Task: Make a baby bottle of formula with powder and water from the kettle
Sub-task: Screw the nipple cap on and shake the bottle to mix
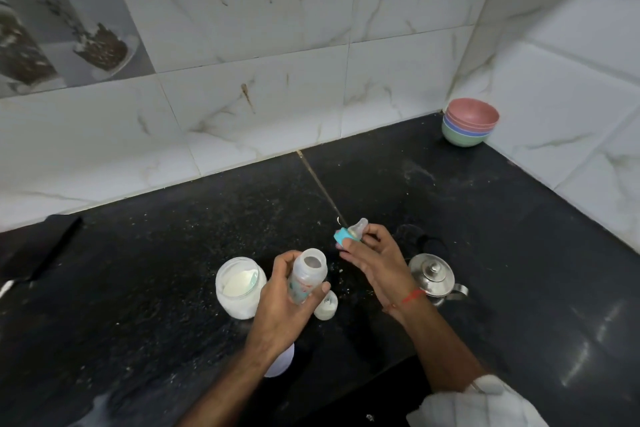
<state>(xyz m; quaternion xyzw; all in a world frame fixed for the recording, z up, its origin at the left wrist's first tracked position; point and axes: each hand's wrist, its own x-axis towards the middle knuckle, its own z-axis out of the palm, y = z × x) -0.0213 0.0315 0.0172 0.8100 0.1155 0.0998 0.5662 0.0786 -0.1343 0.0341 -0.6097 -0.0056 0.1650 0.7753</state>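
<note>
My left hand (284, 298) grips a clear baby bottle (306, 276) with its mouth open and pointing up, held above the black counter. My right hand (374, 262) holds the teat with its teal screw ring (349, 234), off the bottle and a little to its upper right. An open glass jar of white powder (239, 288) with a pale scoop inside stands left of the bottle. A small clear cap (326, 305) sits on the counter just below the bottle. A steel kettle (433, 276) with its lid on stands right of my right wrist.
Stacked coloured bowls (470, 126) sit in the back right corner. A dark flat object (38, 246) lies at the left edge. A white lid (280, 364) shows under my left forearm. Powder specks dot the black counter (173, 253). Tiled walls close the back and right.
</note>
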